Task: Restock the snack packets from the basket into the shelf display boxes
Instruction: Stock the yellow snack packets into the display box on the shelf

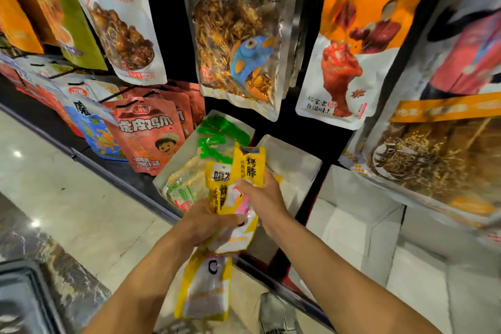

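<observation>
My left hand (210,224) grips a bunch of yellow snack packets (219,190), and one of them hangs down below the hand (204,290). My right hand (261,196) pinches a single yellow packet (250,168) at the top of that bunch, just over the shelf. Behind them stands a white display box (168,175) holding green and pale packets (217,133). To its right stands another white display box (291,156), whose inside looks bare. The basket (25,298) shows as a dark rim at the bottom left.
Large hanging snack bags fill the shelf face: a fish-print bag (238,43), an orange drumstick bag (352,62), red chicken-feet bags (147,133). White shelf compartments (360,222) lie at the lower right. A dark shelf edge (113,173) runs diagonally over a pale tiled floor (67,198).
</observation>
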`<state>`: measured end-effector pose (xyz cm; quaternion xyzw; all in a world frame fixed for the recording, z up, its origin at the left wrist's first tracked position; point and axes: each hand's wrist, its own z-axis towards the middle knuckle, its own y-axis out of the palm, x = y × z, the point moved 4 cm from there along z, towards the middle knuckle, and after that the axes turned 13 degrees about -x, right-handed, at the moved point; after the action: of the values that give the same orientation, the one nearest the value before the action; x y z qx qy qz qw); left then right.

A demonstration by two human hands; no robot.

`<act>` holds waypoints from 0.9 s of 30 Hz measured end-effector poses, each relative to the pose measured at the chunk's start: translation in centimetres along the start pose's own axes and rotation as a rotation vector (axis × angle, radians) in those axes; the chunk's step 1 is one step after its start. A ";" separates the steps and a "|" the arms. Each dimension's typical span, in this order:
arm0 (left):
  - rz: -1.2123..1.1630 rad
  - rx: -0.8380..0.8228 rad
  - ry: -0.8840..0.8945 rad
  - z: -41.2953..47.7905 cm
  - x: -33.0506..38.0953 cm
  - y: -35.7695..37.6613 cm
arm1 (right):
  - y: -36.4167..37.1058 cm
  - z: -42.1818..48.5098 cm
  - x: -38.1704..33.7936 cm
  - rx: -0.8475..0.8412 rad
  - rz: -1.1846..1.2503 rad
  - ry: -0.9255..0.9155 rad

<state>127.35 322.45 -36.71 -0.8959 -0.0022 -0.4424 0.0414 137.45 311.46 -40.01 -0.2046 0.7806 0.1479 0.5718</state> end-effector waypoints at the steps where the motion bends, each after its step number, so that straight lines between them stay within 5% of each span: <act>1: -0.075 -0.004 0.022 -0.3 0.2 0.3 | -1.5 -0.5 0.0 0.093 0.032 -0.012; 5: -0.365 0.233 0.036 -1.1 0.9 -1.1 | -5.9 -1.1 0.2 0.317 -0.200 0.017; 12: -0.352 0.246 0.072 -0.1 0.8 -1.7 | -4.3 0.7 4.4 0.054 -1.368 0.343; 18: -0.366 0.235 0.083 0.6 0.4 -2.0 | -4.6 0.1 7.6 -0.117 -1.786 0.488; 23: -0.355 0.193 0.055 0.7 -0.7 -1.3 | -5.4 -1.5 8.1 -0.056 -1.717 0.398; 27: -0.335 0.167 0.088 0.3 -0.1 -1.8 | -1.9 -3.9 2.8 -0.104 -0.792 -0.026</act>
<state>127.47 324.24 -36.89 -0.8561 -0.1861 -0.4803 0.0414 134.36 307.59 -41.49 -0.5167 0.6254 -0.0420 0.5832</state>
